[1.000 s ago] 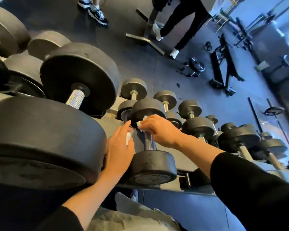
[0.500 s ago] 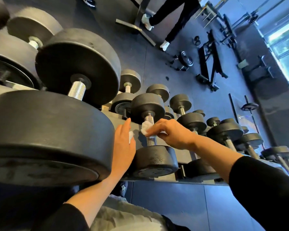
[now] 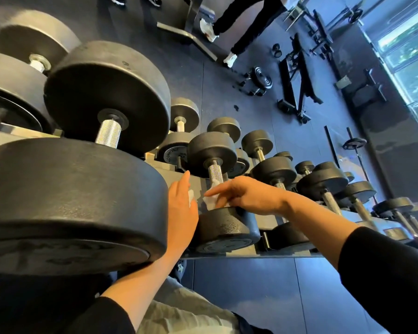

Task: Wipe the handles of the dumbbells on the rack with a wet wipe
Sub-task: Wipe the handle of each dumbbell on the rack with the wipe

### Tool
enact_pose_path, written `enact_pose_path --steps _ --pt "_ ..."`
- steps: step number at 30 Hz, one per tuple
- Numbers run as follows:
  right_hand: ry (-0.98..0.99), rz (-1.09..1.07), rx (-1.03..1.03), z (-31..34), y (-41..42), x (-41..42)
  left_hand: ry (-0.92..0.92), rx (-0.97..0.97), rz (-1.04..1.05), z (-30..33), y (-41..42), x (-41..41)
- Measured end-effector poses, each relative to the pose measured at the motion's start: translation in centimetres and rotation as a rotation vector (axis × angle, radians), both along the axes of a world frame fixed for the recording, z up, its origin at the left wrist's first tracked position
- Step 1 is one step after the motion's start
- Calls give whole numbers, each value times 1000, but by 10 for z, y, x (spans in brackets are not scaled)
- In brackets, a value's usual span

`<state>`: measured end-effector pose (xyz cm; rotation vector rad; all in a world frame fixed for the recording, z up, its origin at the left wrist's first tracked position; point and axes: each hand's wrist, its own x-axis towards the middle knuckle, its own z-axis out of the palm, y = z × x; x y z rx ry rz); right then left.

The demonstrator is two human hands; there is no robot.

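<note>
Right hand (image 3: 249, 195) has slid down the knurled handle (image 3: 215, 171) since a second ago, now pinching the wet wipe (image 3: 210, 201) against its lower end by the near dumbbell (image 3: 223, 229) head on the rack (image 3: 287, 254). Left hand (image 3: 181, 213) stays flat-fingered alongside, a bit of white wipe under its palm.

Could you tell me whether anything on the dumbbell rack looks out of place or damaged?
Nothing stands out: the dumbbells sit in their rack slots, and the right hand holds the wet wipe at one handle.
</note>
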<state>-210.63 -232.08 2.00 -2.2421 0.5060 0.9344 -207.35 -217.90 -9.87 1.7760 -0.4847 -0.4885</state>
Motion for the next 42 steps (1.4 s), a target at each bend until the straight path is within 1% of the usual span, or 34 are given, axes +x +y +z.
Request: enact_pose_path --steps 2,4,5,7,10,13,14,17,18,20,23,26,28,31,33,37,42 --pt "-94 -93 5 2 -3 -5 -8 -13 13 -3 0 -1" --pt "-241 -124 -76 -4 -3 -8 -83 3 41 -5 0 -2" --pt "-280 -114 -113 -8 -2 -8 -100 19 46 -4 0 -2" --pt "-273 -67 -152 -16 -1 -7 -124 3 38 -4 -1 -3" --pt "-205 -47 -130 -14 -7 -7 -80 24 30 -4 -2 -1" --pt "-159 -132 0 -4 -21 -16 -170 60 48 -11 -1 -2" --pt "-174 -169 5 -2 -26 -21 -176 81 57 -13 -1 -2" --pt "-357 -296 -116 1 -40 -29 -124 77 86 -3 -2 -5" --pt "-425 -332 -134 1 -42 -29 -123 74 89 3 -3 -6" --pt "-501 -359 -119 3 -41 -22 -170 60 80 16 -6 -8" --pt "-582 -306 -123 2 -36 -7 -258 51 59 37 -15 -11" --pt "-649 -238 -142 -6 -28 9 -408 81 22 58 -20 -12" --pt "-716 -233 -103 -13 -22 19 -510 114 15 70 -19 -5" --pt "-844 -238 -8 -21 -10 32 -593 169 51 88 -12 11" --pt "-895 -188 76 -24 1 40 -649 226 78 100 -5 20" --pt "-919 -89 168 -26 23 60 -723 376 137 123 10 37" --pt "-877 -60 240 -30 45 82 -730 525 238 146 40 53"
